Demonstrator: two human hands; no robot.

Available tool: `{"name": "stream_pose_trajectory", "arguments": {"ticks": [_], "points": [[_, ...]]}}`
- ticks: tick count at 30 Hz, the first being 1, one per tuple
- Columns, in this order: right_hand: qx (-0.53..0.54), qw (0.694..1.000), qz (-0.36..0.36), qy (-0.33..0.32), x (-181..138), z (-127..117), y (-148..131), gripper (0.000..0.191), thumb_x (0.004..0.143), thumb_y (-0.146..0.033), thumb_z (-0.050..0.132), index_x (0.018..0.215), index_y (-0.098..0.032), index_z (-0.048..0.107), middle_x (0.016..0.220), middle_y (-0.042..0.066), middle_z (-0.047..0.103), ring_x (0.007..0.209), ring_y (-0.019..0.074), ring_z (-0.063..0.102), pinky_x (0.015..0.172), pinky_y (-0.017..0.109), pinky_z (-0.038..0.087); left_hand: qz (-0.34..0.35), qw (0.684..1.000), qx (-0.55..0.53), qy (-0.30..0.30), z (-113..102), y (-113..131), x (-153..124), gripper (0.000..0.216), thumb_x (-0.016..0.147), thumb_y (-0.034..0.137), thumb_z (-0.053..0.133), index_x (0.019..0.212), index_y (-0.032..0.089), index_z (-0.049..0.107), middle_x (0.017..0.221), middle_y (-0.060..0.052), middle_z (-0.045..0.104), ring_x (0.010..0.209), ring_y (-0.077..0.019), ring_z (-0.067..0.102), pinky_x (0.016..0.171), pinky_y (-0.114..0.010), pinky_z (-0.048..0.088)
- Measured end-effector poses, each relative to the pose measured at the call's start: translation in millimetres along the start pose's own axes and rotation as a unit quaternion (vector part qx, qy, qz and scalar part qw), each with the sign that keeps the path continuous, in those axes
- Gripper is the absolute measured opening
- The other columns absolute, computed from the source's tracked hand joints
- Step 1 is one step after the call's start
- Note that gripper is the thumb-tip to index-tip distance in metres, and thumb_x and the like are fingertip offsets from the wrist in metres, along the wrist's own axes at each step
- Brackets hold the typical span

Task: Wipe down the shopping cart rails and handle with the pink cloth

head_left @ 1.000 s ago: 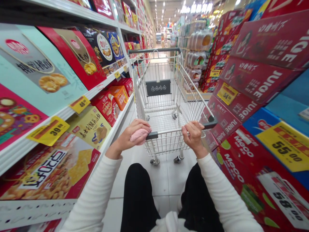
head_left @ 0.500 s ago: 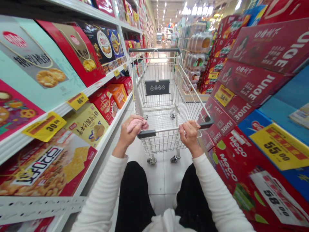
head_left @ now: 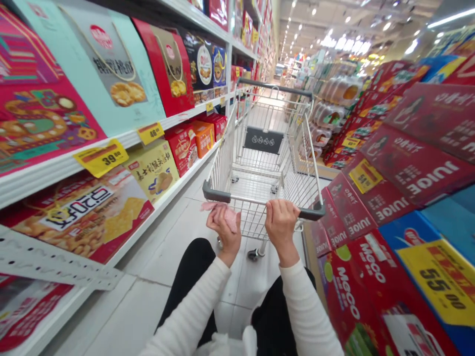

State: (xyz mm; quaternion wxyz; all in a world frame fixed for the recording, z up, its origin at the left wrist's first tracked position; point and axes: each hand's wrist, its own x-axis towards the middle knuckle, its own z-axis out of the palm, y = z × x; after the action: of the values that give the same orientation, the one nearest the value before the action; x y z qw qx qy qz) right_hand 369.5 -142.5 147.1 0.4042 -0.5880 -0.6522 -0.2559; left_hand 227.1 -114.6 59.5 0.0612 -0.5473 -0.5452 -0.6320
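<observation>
- Half a second ago my left hand [head_left: 225, 232] sat on top of the grey left end of the bar [head_left: 249, 200]. Now it is lower, just under the bar and closer to the middle.
- My two hands are nearer to each other than before.
- The view has swung: the cart [head_left: 222, 165] now points a bit to the right and looks tilted.
- My left hand is curled around a pink cloth [head_left: 227, 215]. The cloth is soft and crumpled, and it sits right below the bar. I cannot tell if it touches the bar.
- My right hand [head_left: 281, 223] is wrapped tight around the bar, as before.
- The cart is made of thin shiny wire in a grid. The bar is a round metal tube with grey plastic ends.
- On the left is a white shelf [head_left: 48, 173] with yellow paper tags [head_left: 101, 157].
- On the right are flat red boxes [head_left: 408, 168] made of card.
- The floor [head_left: 163, 252] has smooth pale tiles.
</observation>
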Motion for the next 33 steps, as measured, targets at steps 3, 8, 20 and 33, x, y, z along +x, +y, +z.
{"name": "stream_pose_trajectory", "arguments": {"ticks": [3,8,20,33], "points": [[-0.007,0.998,-0.048,-0.033,5.0,-5.8,-11.7,0.014,0.103,-0.025,0.047,0.097,-0.023,0.059,0.08,0.005,0.064,0.084,0.0226,0.053,0.084,0.038,0.032,-0.068,0.997,-0.042,0.021,4.6,-14.4,-1.5,0.049,0.097,0.04,0.058,0.139,0.022,0.041,0.133,-0.017,0.045,0.131,-0.0268,0.046,0.113,-0.052,0.042],[-0.046,0.989,-0.113,-0.085,13.8,-16.4,-20.3,0.017,0.104,-0.024,0.046,0.097,-0.02,0.061,0.077,0.003,0.065,0.075,0.0191,0.052,0.073,0.034,0.03,-0.225,0.957,-0.156,0.092,-6.1,-19.0,22.2,0.046,0.093,0.047,0.062,0.129,0.021,0.049,0.126,-0.011,0.057,0.122,-0.0233,0.056,0.111,-0.043,0.044],[-0.075,0.989,-0.111,-0.07,6.4,-26.2,-21.6,0.019,0.103,-0.026,0.048,0.093,-0.018,0.063,0.076,0.002,0.067,0.073,0.0172,0.052,0.071,0.033,0.03,-0.461,0.626,-0.604,-0.176,-89.4,-2.5,56.9,0.055,0.069,0.058,0.084,0.103,0.017,0.069,0.098,-0.008,0.077,0.104,-0.0295,0.071,0.095,-0.044,0.057],[-0.089,0.988,-0.105,-0.065,2.7,-27.2,-20.4,0.017,0.103,-0.025,0.048,0.095,-0.019,0.062,0.075,0.002,0.066,0.075,0.0183,0.051,0.072,0.033,0.03,-0.526,0.522,-0.671,-0.018,-102.0,14.0,70.2,0.046,0.08,0.059,0.067,0.093,0.015,0.071,0.108,-0.011,0.076,0.113,-0.0239,0.069,0.104,-0.035,0.055]]}}
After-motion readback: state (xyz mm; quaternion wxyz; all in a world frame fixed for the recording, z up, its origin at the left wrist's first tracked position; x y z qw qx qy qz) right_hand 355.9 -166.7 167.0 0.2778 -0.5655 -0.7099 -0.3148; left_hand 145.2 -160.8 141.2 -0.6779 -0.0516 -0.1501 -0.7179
